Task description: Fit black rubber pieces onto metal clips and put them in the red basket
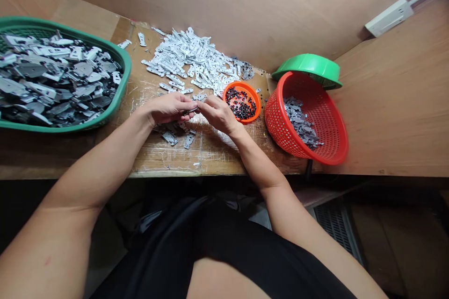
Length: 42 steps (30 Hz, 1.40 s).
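Observation:
My left hand (pixel 174 108) is closed around a small metal plate (pixel 191 111) whose edge shows at its fingertips. My right hand (pixel 218 113) meets it there, thumb and fingers pinched together at the plate's end. Whatever the right fingers hold is too small to make out. Beneath the hands lie several loose metal plates (pixel 170 138) on the worn tabletop. Just right of my right hand is an orange dish (pixel 258 113) of small dark parts (pixel 240 103). A heap of pale metal pieces (pixel 196 58) spreads behind both hands.
A large green basket (pixel 124 72) full of metal plates stands at the left. On the right, a tilted red basket (pixel 280 126) holds small grey metal pieces (pixel 301 124), with a green basket (pixel 310 67) behind it. Wooden panels (pixel 245 4) enclose the table (pixel 175 163).

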Each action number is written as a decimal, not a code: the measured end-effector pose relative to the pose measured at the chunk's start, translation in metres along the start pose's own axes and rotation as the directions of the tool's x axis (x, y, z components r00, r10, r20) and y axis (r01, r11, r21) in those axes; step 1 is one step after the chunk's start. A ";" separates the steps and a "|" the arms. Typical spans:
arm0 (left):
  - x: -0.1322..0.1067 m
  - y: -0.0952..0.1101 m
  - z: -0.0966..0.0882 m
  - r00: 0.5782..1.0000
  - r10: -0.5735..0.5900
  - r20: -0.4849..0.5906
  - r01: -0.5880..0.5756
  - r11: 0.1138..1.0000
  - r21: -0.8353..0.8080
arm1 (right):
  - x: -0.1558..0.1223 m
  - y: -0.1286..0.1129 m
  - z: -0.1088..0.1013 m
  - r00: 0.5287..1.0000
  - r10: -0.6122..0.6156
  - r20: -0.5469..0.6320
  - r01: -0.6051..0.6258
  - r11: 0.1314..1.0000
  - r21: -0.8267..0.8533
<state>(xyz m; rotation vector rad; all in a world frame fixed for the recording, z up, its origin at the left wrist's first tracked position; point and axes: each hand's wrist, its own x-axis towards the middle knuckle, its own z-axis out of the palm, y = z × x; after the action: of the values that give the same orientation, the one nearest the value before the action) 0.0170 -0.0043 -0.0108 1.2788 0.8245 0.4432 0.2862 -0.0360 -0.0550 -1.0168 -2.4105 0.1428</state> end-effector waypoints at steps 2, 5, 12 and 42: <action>-0.001 -0.002 0.007 0.995 0.088 -0.043 -0.086 0.996 0.036 | -0.009 0.006 0.005 0.997 0.053 -0.059 -0.047 0.994 0.099; 0.000 -0.004 0.016 0.971 0.220 -0.098 -0.205 0.968 0.144 | -0.016 0.008 0.016 0.969 0.224 -0.105 -0.164 0.900 0.404; 0.000 -0.005 0.030 0.927 0.347 -0.146 -0.288 0.903 0.319 | -0.008 -0.006 0.019 0.870 0.494 -0.008 -0.310 0.558 0.770; -0.010 -0.013 0.042 0.901 0.432 -0.041 -0.362 0.800 0.478 | -0.018 -0.040 -0.020 0.895 0.433 0.105 -0.383 0.628 0.677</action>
<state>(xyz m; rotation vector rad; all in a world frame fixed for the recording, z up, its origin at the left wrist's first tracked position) 0.0400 -0.0421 -0.0177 1.9022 0.8097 0.7154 0.2812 -0.0787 -0.0335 -1.1353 -1.7515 1.0665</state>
